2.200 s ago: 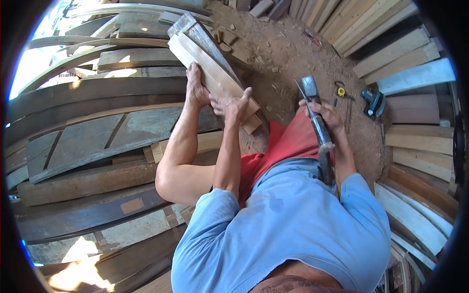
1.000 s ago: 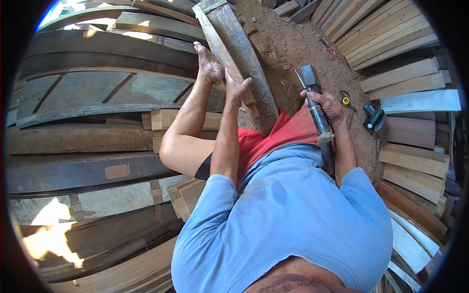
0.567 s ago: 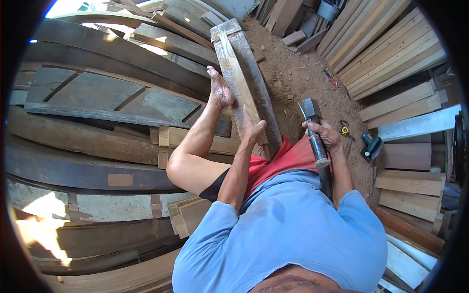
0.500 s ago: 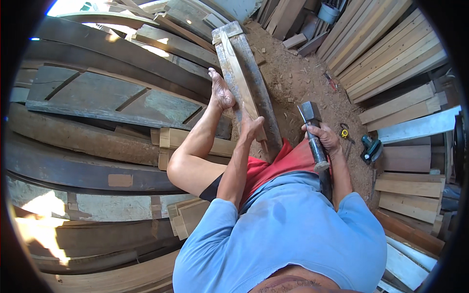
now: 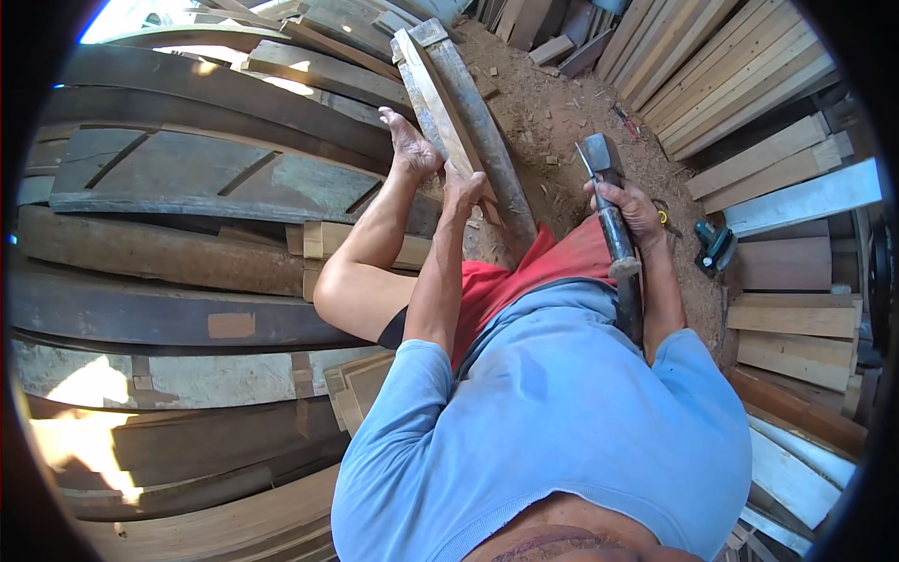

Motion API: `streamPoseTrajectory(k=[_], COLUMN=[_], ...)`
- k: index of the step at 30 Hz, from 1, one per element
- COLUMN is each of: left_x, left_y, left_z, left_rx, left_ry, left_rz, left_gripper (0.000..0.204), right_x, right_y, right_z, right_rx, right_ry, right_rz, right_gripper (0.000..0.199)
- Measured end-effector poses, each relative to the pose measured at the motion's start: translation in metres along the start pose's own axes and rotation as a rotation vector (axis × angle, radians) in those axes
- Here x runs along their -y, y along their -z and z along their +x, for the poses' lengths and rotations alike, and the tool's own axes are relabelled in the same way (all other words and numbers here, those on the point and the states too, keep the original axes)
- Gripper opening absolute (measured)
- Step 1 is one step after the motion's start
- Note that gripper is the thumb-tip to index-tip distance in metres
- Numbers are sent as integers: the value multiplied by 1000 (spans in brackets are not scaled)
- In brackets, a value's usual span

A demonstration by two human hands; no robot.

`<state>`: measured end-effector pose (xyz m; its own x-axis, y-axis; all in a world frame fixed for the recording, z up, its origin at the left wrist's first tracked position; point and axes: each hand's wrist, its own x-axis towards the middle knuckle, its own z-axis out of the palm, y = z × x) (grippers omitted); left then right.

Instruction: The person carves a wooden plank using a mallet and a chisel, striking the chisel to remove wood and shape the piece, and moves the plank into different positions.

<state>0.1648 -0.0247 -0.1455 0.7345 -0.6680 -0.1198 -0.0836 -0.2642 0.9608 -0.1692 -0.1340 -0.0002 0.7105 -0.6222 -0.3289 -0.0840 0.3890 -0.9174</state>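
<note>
My left hand (image 5: 463, 190) is closed round the near part of a pale wooden strip (image 5: 436, 103). The strip lies lengthwise along a worn, paint-stained plank (image 5: 479, 126), its far end reaching the plank's far end. My bare left foot (image 5: 412, 148) rests beside the plank, close to that hand. In my right hand (image 5: 631, 210) are two tools held together: a heavy hammer (image 5: 600, 155) with a block-shaped head upward, and a chisel (image 5: 614, 229) with a dark handle and its blade pointing up. Both are above my right thigh in red shorts.
Long dark curved timbers (image 5: 169, 267) are piled on the left. Stacked pale boards (image 5: 730, 75) lean at the far right. On the shaving-covered floor (image 5: 538, 112) are a green power tool (image 5: 715, 247), a yellow tape measure (image 5: 662, 215) and red-handled pliers (image 5: 626, 122).
My left hand has pushed the wooden strip away from me along the plank, and the strip's far end has shifted left. The right hand keeps hold of the hammer and chisel.
</note>
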Motion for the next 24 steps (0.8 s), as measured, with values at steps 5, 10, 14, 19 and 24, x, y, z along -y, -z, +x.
streamPoseTrajectory(k=[5,10,14,19,24], left_x=[-23,-30,-61,-46,-46], left_y=[-1,-8,-12,-11,-24], left_z=[-9,-7,-22,-16,-22], left_rx=[-36,26,35,18,-43], left_ry=[170,215,246,248,143], left_rz=[167,298,299,274,278], left_gripper=[62,81,85,97,95], right_x=[6,1,2,6,17], right_y=[-2,-11,-16,-33,-47], right_z=[-10,-8,-8,-7,3], right_rx=[19,28,62,88,107], right_ry=[5,2,-40,-55,-37], right_rz=[-24,-82,-116,-142,-224], right_gripper=[46,44,43,43,39])
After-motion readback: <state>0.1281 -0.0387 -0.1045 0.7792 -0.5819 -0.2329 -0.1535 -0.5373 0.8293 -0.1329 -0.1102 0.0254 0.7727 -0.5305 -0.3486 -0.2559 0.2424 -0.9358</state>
